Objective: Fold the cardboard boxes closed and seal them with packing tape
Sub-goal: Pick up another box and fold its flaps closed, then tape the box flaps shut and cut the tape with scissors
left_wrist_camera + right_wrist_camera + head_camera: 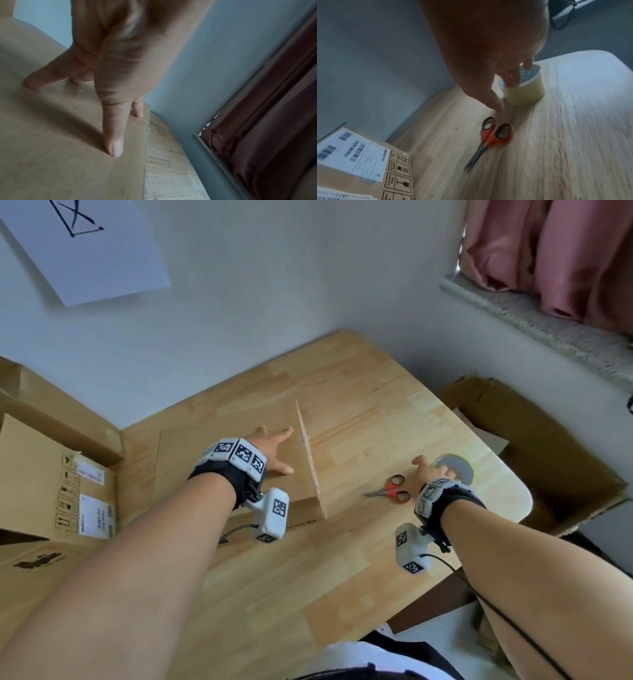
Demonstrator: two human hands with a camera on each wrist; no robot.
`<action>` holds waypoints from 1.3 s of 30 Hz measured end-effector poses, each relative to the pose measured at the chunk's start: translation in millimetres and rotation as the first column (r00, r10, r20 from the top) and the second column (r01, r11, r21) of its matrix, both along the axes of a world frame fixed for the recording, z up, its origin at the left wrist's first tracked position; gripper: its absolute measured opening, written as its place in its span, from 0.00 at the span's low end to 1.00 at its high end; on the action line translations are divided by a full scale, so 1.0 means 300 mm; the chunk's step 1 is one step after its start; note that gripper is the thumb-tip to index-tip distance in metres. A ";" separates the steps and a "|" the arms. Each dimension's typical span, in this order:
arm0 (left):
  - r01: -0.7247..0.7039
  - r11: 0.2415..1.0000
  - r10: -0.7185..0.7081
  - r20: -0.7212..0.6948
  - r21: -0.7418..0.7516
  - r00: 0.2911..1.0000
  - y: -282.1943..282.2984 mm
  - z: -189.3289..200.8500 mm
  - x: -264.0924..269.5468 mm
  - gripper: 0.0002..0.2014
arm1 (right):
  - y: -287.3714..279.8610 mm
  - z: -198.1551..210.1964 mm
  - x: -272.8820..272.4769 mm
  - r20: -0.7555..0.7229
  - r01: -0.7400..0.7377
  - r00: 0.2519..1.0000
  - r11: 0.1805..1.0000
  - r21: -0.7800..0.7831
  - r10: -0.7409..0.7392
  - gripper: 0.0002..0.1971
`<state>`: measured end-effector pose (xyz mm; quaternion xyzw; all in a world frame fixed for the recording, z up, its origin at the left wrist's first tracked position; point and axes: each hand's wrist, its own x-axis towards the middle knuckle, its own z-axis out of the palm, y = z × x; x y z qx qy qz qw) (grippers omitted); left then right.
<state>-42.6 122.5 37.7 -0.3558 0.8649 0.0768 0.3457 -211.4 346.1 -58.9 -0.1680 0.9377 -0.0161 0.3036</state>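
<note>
Fingers [513, 79] inside tape roll [527, 92], head view hides this

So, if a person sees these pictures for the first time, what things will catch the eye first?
Probably the red-handled scissors, bright against the pale wooden table, lying just left of the right hand. That hand reaches into the core of the tape roll near the table's right edge. The left hand presses flat on a cardboard box, one flap standing upright beside it.
</note>
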 end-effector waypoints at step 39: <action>-0.008 0.999 0.023 -0.331 0.048 0.943 -0.155 -0.002 0.316 0.35 | -0.501 0.262 0.362 0.218 0.094 0.959 0.520 -0.849 0.182 0.17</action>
